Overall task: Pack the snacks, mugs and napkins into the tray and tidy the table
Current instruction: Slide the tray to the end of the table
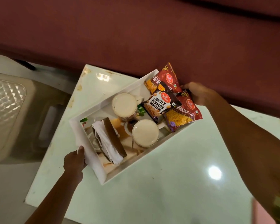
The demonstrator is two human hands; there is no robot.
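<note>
Both hands grip the tray [94, 160]: left hand [74, 160] at its 7 o'clock end, right hand [199, 94] at 2 o'clock. Inside sit two mugs [124, 105], napkins [107, 143] and snacks [162, 104], over the bench [168, 183].

Fingers of the right hand [200, 94] are hidden behind the red Bhujia Sev snack packet [184, 113]. Fingers of the left hand [74, 160] are concealed under the end wall of the white rectangular tray [87, 152]; only the thumb is seen. The tray's printed floor is largely covered. The second red packet [168, 76] is partly overlapped by the dark salted-peanuts packet [160, 105]. A blurred pink-and-yellow shape [275, 207] is cut off below the right forearm.
</note>
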